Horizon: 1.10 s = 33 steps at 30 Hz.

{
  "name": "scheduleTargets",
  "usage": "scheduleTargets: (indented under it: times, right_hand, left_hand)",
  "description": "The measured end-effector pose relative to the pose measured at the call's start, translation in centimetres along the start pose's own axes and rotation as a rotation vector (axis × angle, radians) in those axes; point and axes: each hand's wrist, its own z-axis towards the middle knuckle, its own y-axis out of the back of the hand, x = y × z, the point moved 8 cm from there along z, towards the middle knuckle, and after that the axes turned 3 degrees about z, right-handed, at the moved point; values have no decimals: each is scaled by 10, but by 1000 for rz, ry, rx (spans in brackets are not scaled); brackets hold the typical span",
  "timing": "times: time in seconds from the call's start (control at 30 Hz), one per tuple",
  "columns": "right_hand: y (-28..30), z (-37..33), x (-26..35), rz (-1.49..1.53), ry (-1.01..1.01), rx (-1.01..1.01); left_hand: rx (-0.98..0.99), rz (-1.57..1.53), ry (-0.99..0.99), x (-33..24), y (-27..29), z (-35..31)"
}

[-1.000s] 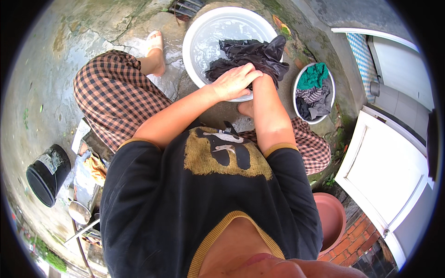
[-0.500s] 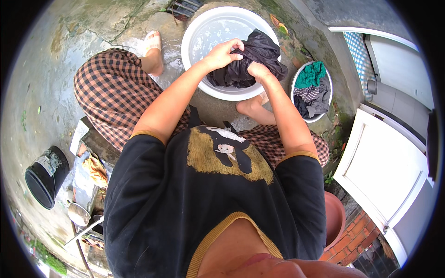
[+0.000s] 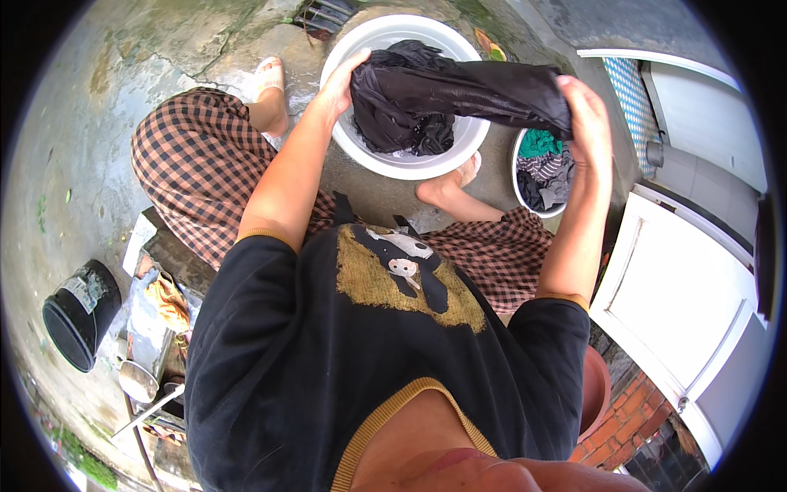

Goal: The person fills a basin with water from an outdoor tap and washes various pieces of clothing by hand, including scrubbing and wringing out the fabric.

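A wet black garment (image 3: 467,86) is stretched sideways between my two hands, over a white basin (image 3: 373,41). My left hand (image 3: 338,84) grips its bunched left part at the basin's left rim. Well out to the right, past the basin, my right hand (image 3: 586,123) is closed round the other end. The lower folds of the cloth hang down into the basin; how much of it lies in water is hidden. Below the stretched part, a smaller metal-rimmed basin (image 3: 516,176) holds green, striped and dark clothes (image 3: 545,168).
The basins stand on wet concrete (image 3: 197,49), with my feet beside the white one. A drain grate (image 3: 324,18) lies beyond it. At the left is a black bucket (image 3: 82,316). A white door panel (image 3: 676,295) stands at the right, near a reddish tub (image 3: 594,389).
My hands were close together on the bunched garment. Now my right hand has moved far right and my left hand slightly left, pulling the cloth out long.
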Motion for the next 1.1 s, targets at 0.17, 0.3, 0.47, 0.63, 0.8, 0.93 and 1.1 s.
scheduleTargets:
  times: [0.17,0.3,0.47,0.63,0.8,0.93,1.1]
  right_hand:
    - [90,-24,93,415,377,-462]
    - [131,-57,145,559,680,-494]
    - [117,-35,103,430,552,-540]
    - [-16,-9,15,-1007,492,-52]
    - [-93,24,-84,-199,18,243]
    - [-152,30,-124,-795,-10,505]
    - [-154,34,-224,-947,-115,639]
  left_hand:
    - [-115,-84,-166,-13,45,20]
    - [-107,-197,-241,-29,51,21]
    - [-233,-154,-418,-51,38,4]
    - [-21,806,-823,-52,-62,-38]
    - [270,1476,-1009,9,-151,-107]
    - [456,1765,-900,70,-158,-120]
    - [580,1743,-612,115,-133,-111]
